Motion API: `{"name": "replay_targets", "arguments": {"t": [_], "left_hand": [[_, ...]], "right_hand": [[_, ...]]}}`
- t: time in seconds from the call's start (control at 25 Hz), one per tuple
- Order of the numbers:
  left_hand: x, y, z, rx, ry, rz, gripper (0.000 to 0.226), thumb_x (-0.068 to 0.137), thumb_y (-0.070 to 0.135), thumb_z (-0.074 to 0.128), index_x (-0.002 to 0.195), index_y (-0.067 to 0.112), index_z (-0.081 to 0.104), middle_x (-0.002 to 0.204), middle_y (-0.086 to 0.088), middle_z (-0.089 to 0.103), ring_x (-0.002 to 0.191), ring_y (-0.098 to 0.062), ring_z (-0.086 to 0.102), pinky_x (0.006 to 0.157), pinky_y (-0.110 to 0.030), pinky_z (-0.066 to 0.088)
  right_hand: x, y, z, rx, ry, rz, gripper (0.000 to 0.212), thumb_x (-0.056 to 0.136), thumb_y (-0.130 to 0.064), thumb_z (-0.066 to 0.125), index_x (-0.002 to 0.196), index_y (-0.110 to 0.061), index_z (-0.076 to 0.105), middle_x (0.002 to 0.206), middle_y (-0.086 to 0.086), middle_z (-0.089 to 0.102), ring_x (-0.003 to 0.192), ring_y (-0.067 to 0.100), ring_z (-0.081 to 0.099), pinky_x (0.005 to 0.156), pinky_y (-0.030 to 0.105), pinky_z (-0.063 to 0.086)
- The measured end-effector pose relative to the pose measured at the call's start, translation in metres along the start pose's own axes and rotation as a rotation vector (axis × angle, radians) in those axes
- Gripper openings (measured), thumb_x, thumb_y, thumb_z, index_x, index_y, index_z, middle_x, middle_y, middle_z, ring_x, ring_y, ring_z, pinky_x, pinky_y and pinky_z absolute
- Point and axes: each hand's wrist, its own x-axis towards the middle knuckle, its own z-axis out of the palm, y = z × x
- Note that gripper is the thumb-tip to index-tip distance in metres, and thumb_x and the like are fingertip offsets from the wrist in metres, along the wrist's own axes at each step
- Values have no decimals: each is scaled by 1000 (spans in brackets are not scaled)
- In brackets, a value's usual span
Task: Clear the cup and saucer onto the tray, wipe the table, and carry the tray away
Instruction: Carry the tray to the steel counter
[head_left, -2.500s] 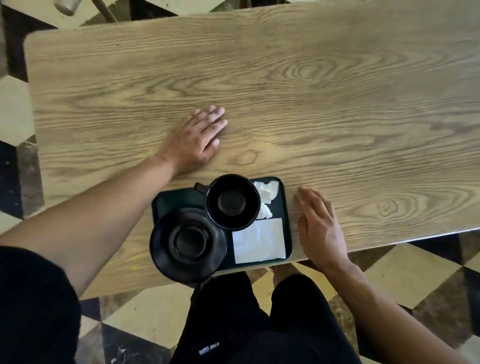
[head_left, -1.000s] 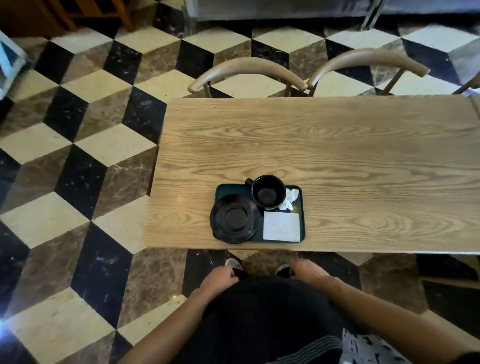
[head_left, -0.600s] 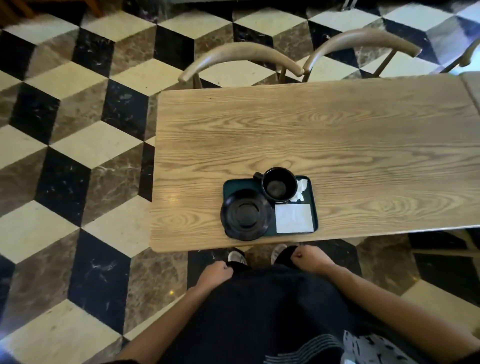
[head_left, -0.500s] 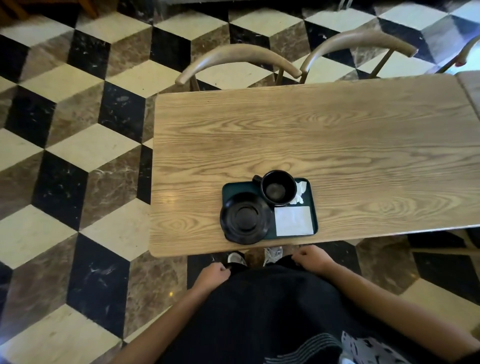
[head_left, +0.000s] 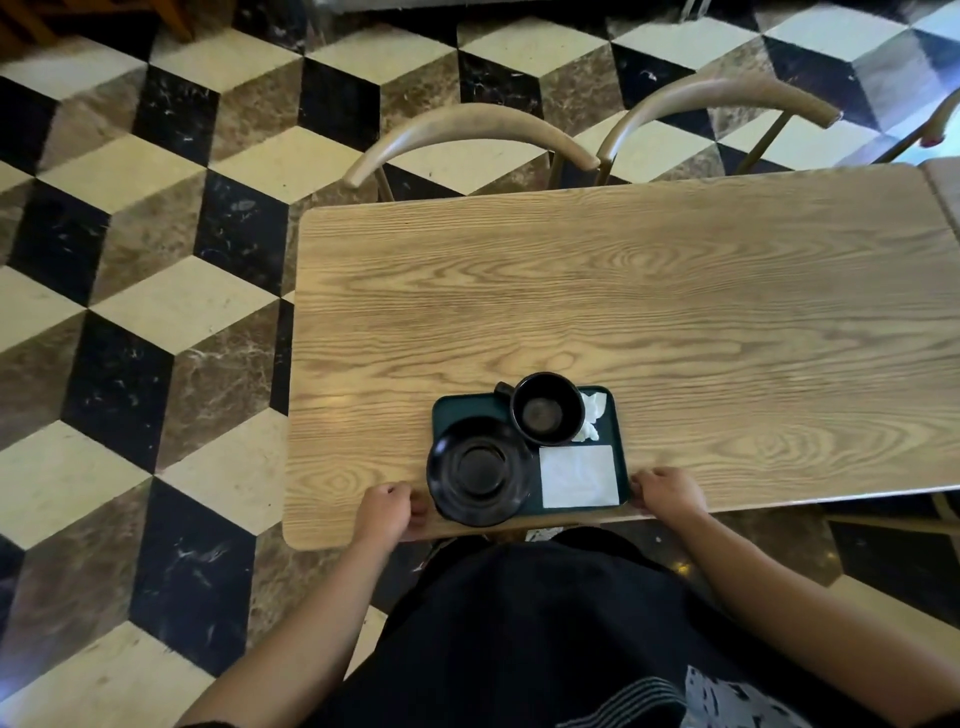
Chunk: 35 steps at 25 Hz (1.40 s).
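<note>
- Fingers of left hand (head_left: 387, 506) curled, at 9 o'clock of the dark green rectangular plastic tray (head_left: 467, 405); whether they touch the tray edge, cannot tell.
- Fingers of right hand (head_left: 667, 491) curled at the tray's 3 o'clock edge, near its front corner; real grip or just contact, cannot tell.
- Tray sits at the near edge of the light oak-grain wooden table (head_left: 623, 301).
- Black round ceramic cup (head_left: 546, 409) upright on tray at 12 o'clock, handle toward 10.
- Black round saucer (head_left: 478, 470) at 7 o'clock, overhanging the tray's left rim.
- White square paper napkin (head_left: 578, 476) flat at 5 o'clock; crumpled white tissue (head_left: 592, 415) at 2 o'clock, beside the cup.
- Two curved wooden chair backs (head_left: 467, 130) past the table's far edge.
- Step, judged: cup and saucer loaded, hands setting up the lift to carry away.
- Next calls for a firm hold on both sides and a level lift; overhanging saucer could slide.
</note>
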Motion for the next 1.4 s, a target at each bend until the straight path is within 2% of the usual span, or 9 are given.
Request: {"name": "replay_targets", "arguments": {"t": [0.16, 0.32, 0.4, 0.52, 0.64, 0.84, 1.0, 1.24, 1.4], "left_hand": [[9, 28, 15, -183, -26, -97, 40, 104, 34, 45, 108, 1, 68, 100, -23, 77, 83, -35, 74, 66, -41, 62], [59, 12, 24, -196, 28, -109, 71, 74, 64, 54, 118, 9, 68, 113, -16, 75, 100, -37, 72, 92, -56, 59], [53, 20, 29, -237, 58, -99, 61, 78, 53, 58, 117, 7, 69, 117, -16, 73, 103, -35, 70, 96, -53, 57], [27, 48, 35, -283, 57, -97, 36, 96, 32, 57, 115, 4, 69, 109, -17, 73, 99, -34, 71, 82, -46, 59], [27, 51, 36, -312, 54, -129, 31, 94, 29, 59, 111, 5, 71, 106, -18, 75, 97, -36, 72, 85, -53, 61], [28, 50, 37, -313, 77, -138, 30, 91, 28, 63, 107, 3, 70, 103, -19, 75, 96, -37, 72, 86, -54, 61], [24, 45, 28, -321, 67, -109, 23, 92, 22, 63, 101, 2, 69, 96, -17, 73, 88, -34, 70, 77, -44, 59], [13, 15, -1, -380, 67, -93, 29, 94, 22, 64, 110, -1, 68, 104, -19, 73, 92, -34, 71, 76, -42, 58], [-9, -13, -23, -436, 116, -83, 27, 93, 24, 64, 104, 0, 70, 103, -20, 74, 90, -34, 72, 68, -38, 57]], "right_hand": [[30, -24, 5, 99, -87, -22, 35, 91, -28, 49, 76, -6, 70, 76, 10, 72, 70, 30, 66, 68, 38, 53], [36, -45, 11, 423, -140, 106, 32, 99, -26, 47, 97, -6, 71, 92, 12, 72, 80, 28, 66, 65, 36, 55], [37, -47, 13, 499, -144, 142, 32, 100, -29, 50, 100, -4, 69, 96, 14, 73, 84, 29, 67, 71, 41, 56], [36, -45, 15, 581, -156, 144, 34, 102, -31, 52, 97, -5, 74, 101, 15, 79, 94, 34, 75, 88, 54, 60], [33, -45, 19, 669, -167, 164, 31, 106, -26, 50, 106, -6, 73, 105, 12, 79, 96, 32, 75, 89, 51, 60], [21, -51, 27, 700, -72, 144, 31, 105, -24, 53, 129, -6, 65, 124, 0, 66, 116, 22, 63, 108, 42, 48], [3, -52, 34, 693, -15, 83, 37, 107, -19, 51, 136, 1, 59, 123, 5, 64, 115, 23, 61, 107, 37, 47], [-20, -55, 52, 689, -52, 32, 37, 107, -18, 51, 138, 1, 57, 130, 6, 64, 119, 26, 61, 104, 40, 49], [-37, -61, 66, 630, -112, -19, 29, 107, -17, 52, 127, -1, 65, 103, 3, 70, 94, 27, 68, 94, 46, 55]]}}
